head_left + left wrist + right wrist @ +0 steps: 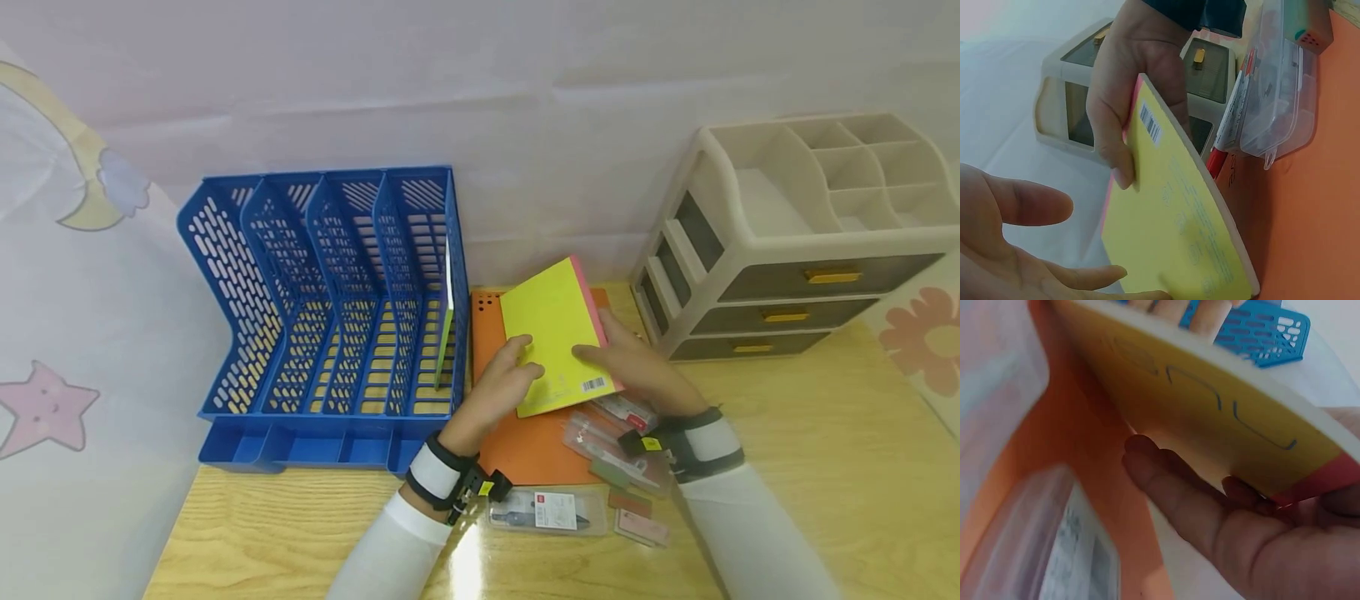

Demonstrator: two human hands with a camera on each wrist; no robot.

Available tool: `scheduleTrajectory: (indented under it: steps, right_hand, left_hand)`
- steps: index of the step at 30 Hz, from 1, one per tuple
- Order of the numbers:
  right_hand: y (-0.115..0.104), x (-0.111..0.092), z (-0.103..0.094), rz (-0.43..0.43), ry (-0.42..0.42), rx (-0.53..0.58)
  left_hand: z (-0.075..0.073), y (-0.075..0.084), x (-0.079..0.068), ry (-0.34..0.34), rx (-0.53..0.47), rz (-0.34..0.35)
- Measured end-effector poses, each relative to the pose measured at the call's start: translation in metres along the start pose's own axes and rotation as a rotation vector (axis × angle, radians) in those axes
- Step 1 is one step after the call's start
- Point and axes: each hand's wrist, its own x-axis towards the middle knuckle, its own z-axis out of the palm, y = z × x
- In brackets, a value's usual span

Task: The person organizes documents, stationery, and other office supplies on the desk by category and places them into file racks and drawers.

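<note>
A thin yellow notebook (551, 333) is being held tilted above an orange sheet (517, 454), its pink-bordered right edge being gripped by the right hand (633, 358), with the thumb being laid over the barcoded face and fingers being placed behind. The left hand (498, 387) is being held near the opposite edge, its fingers loosely spread and grasping nothing; whether the cover is being touched by them cannot be told. The notebook is being framed between the two hands, leftward of the right fingers, the right hand being the nearer, while its long axis is being angled away from the wearer, far end leaning left. Smooth yellow card is being shown in front, dark outlined lettering behind. At left, a slim book (446, 325) is being held upright by a lattice-walled blue plastic file rack (311, 451); at right, a cream drawer unit (847, 241) with yellow handles is being seen, and a clear plastic case (517, 510) is being supported by the wood-grain tabletop (285, 533)
</note>
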Motion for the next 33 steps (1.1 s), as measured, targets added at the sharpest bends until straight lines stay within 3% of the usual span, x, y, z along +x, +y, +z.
scheduleTrajectory:
  steps: [5,9,15,20,29,33]
  right_hand:
    - [0.000,0.003,0.004,-0.062,-0.016,0.134]
    - [-0.006,-0.002,0.005,-0.084,0.015,0.134]
    - [-0.024,-0.014,0.006,-0.081,0.098,0.035]
    - [-0.035,-0.022,0.010,-0.104,0.147,-0.031]
    - [-0.045,-0.032,0.026,-0.380,0.178,-0.225]
    - [-0.049,-0.040,0.032,-0.419,0.173,-0.296]
  left_hand:
    - [-0.002,0.001,-0.002,0.000,-0.007,0.002]
    - [-0.003,0.004,-0.005,0.009,-0.025,0.025]
    - [-0.006,0.017,-0.015,0.043,-0.063,0.056]
    - [-0.008,0.024,-0.022,0.066,-0.121,0.137]
    - [-0.011,0.029,-0.023,0.157,-0.322,0.253]
    - [-0.011,0.029,-0.022,0.155,-0.383,0.300]
